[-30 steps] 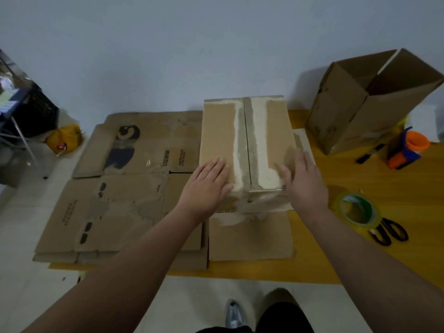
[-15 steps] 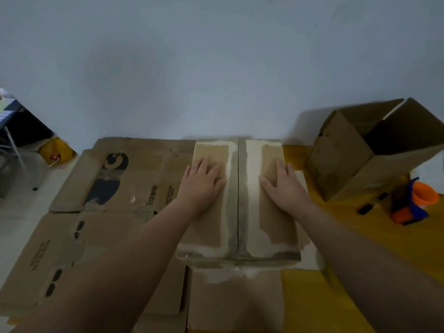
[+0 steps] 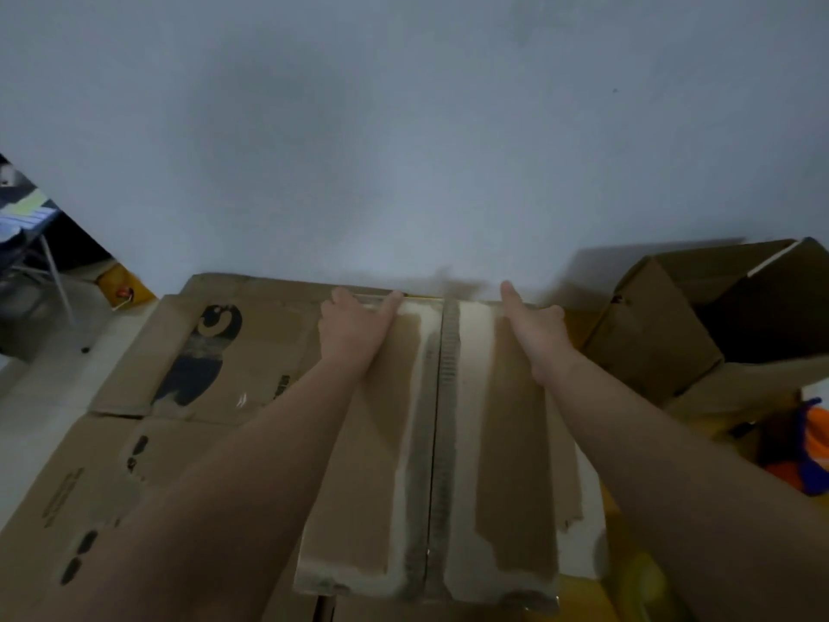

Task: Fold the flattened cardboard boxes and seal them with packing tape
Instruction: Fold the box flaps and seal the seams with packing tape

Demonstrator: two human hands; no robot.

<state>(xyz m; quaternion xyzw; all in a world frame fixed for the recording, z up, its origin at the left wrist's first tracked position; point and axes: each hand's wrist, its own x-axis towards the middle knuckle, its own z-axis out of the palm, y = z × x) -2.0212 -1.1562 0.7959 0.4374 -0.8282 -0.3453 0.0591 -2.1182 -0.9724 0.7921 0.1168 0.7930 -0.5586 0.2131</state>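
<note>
A folded cardboard box (image 3: 507,442) stands in front of me on the yellow table (image 3: 578,592), its two top flaps meeting at a centre seam (image 3: 442,442) edged with torn white paper. Both my arms stretch across its top. My left hand (image 3: 354,325) lies at the far left edge, fingers curled down over that edge and hidden behind it. At the far right edge my right hand (image 3: 534,325) does the same. No tape roll is in view.
Flattened cardboard boxes (image 3: 215,352) lie stacked to the left. An open empty box (image 3: 650,334) lies on its side at the right, with an orange and blue object (image 3: 812,446) in front of it. A wall rises close behind. A chair (image 3: 27,226) stands far left.
Both hands slid from the near part of the box top to its far edge and hooked over it. The view tilted up; tape roll and scissors left the frame.
</note>
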